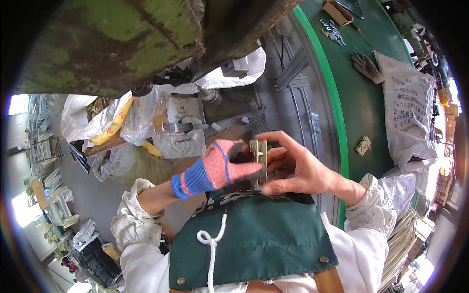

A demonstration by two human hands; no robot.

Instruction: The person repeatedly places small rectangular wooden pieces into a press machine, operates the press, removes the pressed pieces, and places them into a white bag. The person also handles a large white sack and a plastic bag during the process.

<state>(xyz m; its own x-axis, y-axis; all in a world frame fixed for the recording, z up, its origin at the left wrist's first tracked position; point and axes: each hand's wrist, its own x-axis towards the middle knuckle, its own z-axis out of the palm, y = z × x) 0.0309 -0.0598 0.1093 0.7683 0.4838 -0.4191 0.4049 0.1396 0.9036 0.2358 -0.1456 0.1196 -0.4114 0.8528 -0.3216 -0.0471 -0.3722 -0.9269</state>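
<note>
A brass-coloured metal lock-like part point(259, 161) is held upright in front of my apron point(253, 234). My left hand point(225, 166), in a pink and blue knitted glove with dark coated fingertips, grips it from the left, the thumb across its near face. My bare right hand point(296, 164) curves around the right side. Its index finger is at the part's top end and its thumb at the lower end; the other fingers bend in behind. What lies between my palms is partly hidden. On the green bench to the right lies a similar metal part point(364, 145).
A rusty green machine point(128, 44) overhangs the area ahead. The green-topped bench point(351, 106) runs along my right, bearing a grey glove point(366, 67), a printed woven sack point(405, 110), small metal pieces point(332, 32) and a cardboard box point(338, 13). At left, a white sack point(95, 121) holds metal parts.
</note>
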